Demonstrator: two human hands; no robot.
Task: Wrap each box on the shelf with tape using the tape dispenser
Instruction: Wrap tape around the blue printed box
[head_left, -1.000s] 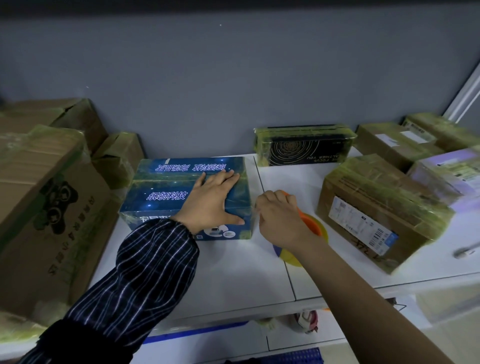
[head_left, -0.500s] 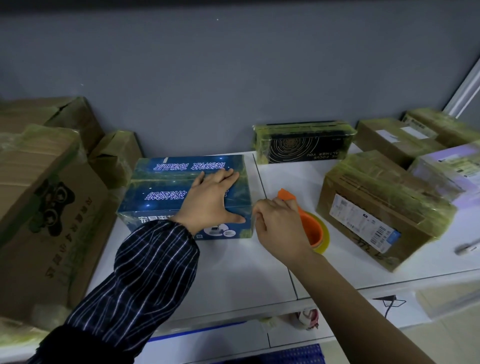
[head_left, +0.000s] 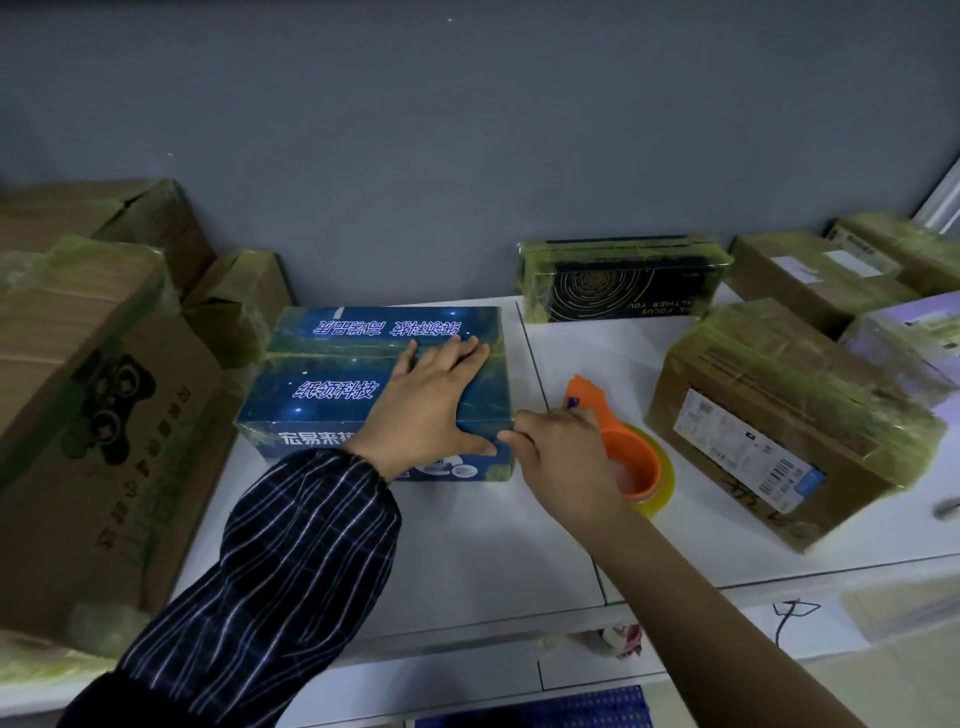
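Your left hand (head_left: 431, 410) lay flat on top of the blue box (head_left: 332, 384), fingers straight and spread toward the far edge, thumb stretched along the near top edge. It pressed down and gripped nothing. The striped sleeve (head_left: 291, 561) covered that arm to the wrist.

The blue box sat on the white shelf (head_left: 467, 551), left of centre, with its printed text upside down to you and greenish tape bands already across the top.

Your right hand (head_left: 561, 457) was curled around the orange tape dispenser (head_left: 631, 457), with the knuckles just beside the box's near right corner. I could not tell whether they touched the box. The dispenser stood right of the blue box, with its yellowish tape roll (head_left: 662, 486) resting on the shelf and its orange tab pointing up and away.

The black box (head_left: 618, 280) with the spiral print stood far, against the grey wall (head_left: 467, 130), tape-wrapped. The brown labelled box (head_left: 769, 426) sat right of the dispenser, apart from it, also wrapped. The big cardboard box (head_left: 93, 426) filled the left side, near the blue box.
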